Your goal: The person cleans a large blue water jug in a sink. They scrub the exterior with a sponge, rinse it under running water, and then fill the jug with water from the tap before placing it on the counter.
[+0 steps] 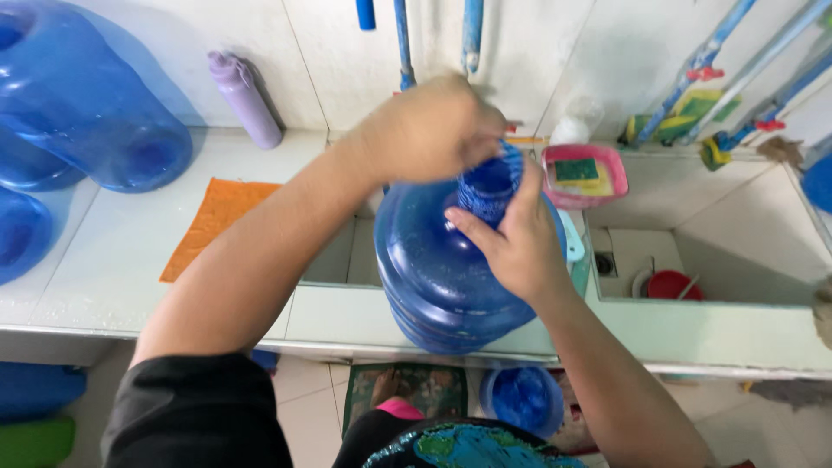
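Room: a white-tiled wash area; the white tiled table [130,260] runs along the wall, with two sunken tiled basins [737,234] set into it and blue pipes [472,35] coming down the wall.
Jug in hand: a large blue water jug [442,269] stands tilted in the left basin, leaning on its front rim, neck [490,186] pointing up and away from the person.
Left hand: the left hand [429,130] sits over the mouth of the jug, fingers curled down around the neck; what lies under the palm is hidden.
Right hand: the right hand [520,243] grips the jug's shoulder just below the neck, fingers [472,227] spread and pressed flat on the plastic.
Step, as judged: the mouth of the jug is being worked by one hand while the other steadies the body.
Next move calls for: a firm hold at the shoulder, as the wet, round jug could roll on the rim.
Blue jugs: four in view — the held one plus three lying stacked at the far left [95,104].
Flask: one lilac bottle [245,97] against the wall.
Cloth: one orange cloth [217,221] flat on the table.
Pink tray: one [617,169], holding a green-and-yellow sponge [579,172].
Red bowl: one [672,284] in the right basin, beside the drain.
Floor: one blue bucket [523,399] and one patterned mat [433,386] below the table.
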